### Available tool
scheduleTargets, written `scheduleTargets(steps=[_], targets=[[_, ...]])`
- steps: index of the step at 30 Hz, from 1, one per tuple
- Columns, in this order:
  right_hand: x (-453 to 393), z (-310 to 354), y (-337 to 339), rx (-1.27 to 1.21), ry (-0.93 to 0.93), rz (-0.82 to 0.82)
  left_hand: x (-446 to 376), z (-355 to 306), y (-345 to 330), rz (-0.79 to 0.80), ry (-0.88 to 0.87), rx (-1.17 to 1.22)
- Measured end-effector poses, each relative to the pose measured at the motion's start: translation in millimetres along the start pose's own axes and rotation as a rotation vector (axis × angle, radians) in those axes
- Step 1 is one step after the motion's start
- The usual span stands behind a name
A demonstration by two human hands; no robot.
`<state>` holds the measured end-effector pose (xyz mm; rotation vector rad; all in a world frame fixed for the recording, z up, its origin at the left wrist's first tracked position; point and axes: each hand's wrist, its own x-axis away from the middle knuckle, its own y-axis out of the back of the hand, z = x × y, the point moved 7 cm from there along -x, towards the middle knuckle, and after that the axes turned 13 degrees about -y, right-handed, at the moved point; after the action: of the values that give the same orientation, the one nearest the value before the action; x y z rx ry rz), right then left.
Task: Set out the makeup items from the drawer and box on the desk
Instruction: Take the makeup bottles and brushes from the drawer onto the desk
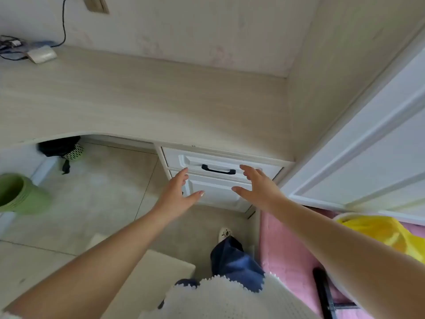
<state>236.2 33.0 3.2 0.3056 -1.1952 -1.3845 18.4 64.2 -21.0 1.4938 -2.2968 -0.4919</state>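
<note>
A pale wood-grain desk [142, 100] runs along the wall, its top bare in front of me. Under its right end sits a white drawer [177, 158], closed, with a dark handle [218, 169]. Below it is a second white drawer front [218, 194]. My left hand [178, 192] is held open just left of the handle, fingers spread and holding nothing. My right hand [257, 186] is open to the handle's right, also holding nothing. Neither hand touches the handle. No makeup items or box can be seen.
A white cupboard door [368, 153] stands open at the right. A small white device [42, 54] with cables lies at the desk's far left. A green bin [18, 194] stands on the floor at left. A pale stool [149, 279] is below me, pink bedding [287, 249] at right.
</note>
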Motion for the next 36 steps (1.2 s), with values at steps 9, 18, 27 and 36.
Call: scheduleTargets(steps=[9,18,27,36], targets=[[-102,11,-32,0.172,0.112,0.203,-73,25,-13,0.16,0.109,-0.22],[-144,0,-57,0.266,0.023,0.26,-122,43,-34,0.574,-0.076,-0.493],[-142,3,-100,0.213,-0.3,0.119,-162,71,-33,1.041,-0.576,-0.714],[-153,14,-135,0.235,-0.244,-0.196,-174,111,-68,0.927,-0.805,-0.627]])
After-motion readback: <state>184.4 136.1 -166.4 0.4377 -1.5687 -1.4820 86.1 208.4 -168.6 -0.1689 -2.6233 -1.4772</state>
